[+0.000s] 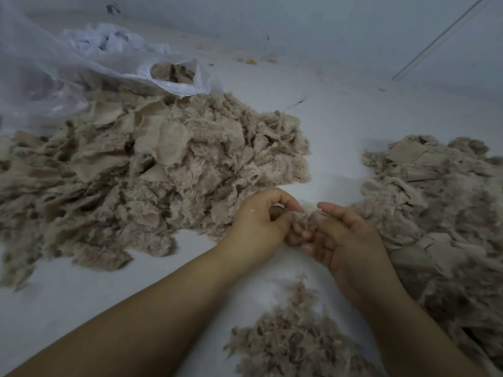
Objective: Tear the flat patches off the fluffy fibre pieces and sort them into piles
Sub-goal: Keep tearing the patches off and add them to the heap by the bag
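Both hands, left hand (pixel 258 221) and right hand (pixel 345 240), pinch one beige fluffy fibre piece (pixel 306 217) between curled fingers; beyond the fingertips, a clear plastic bag (pixel 174 83) holds more beige fibre on the pale grey floor (pixel 340 118).

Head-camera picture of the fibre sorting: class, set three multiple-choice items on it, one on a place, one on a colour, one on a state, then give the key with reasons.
1. Where does the clear plastic bag lie?
A. behind the big left pile
B. under the forearms
C. on the right pile

2. What colour is the fibre?
A. blue
B. beige-brown
C. black

3. What are the hands doing?
A. resting flat
B. both gripping one fluffy tuft
C. lifting the bag

Key: A, the bag sits at the far left beyond the pile; B, all piles look beige-brown; B, left hand and right hand meet on the tuft.
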The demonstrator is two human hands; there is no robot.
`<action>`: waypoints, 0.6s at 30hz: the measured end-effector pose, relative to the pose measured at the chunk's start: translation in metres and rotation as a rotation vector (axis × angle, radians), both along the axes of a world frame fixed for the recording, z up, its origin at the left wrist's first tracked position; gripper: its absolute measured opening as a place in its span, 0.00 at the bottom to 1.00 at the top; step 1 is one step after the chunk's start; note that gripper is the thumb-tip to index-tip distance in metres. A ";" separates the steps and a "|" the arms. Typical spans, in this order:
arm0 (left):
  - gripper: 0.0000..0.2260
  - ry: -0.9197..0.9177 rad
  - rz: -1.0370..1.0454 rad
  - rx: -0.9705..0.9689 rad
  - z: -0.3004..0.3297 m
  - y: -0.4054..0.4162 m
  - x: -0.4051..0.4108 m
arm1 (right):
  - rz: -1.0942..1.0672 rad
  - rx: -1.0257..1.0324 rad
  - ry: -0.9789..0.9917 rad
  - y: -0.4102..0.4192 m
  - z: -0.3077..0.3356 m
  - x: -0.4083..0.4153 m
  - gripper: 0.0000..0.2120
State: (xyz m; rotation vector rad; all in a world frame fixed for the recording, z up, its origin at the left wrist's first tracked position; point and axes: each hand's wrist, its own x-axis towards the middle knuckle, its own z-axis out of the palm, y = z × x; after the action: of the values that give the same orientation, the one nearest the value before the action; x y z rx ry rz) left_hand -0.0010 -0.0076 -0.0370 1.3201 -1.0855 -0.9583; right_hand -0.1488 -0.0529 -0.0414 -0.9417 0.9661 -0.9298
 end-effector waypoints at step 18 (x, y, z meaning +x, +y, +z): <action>0.09 0.362 0.129 0.020 0.000 -0.002 -0.002 | -0.016 -0.038 0.004 0.000 -0.003 -0.002 0.11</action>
State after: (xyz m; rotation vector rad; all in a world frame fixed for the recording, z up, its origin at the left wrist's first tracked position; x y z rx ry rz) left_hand -0.0031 -0.0099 -0.0370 1.1605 -0.7074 -1.0632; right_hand -0.1504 -0.0533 -0.0449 -0.9689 0.9631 -0.9627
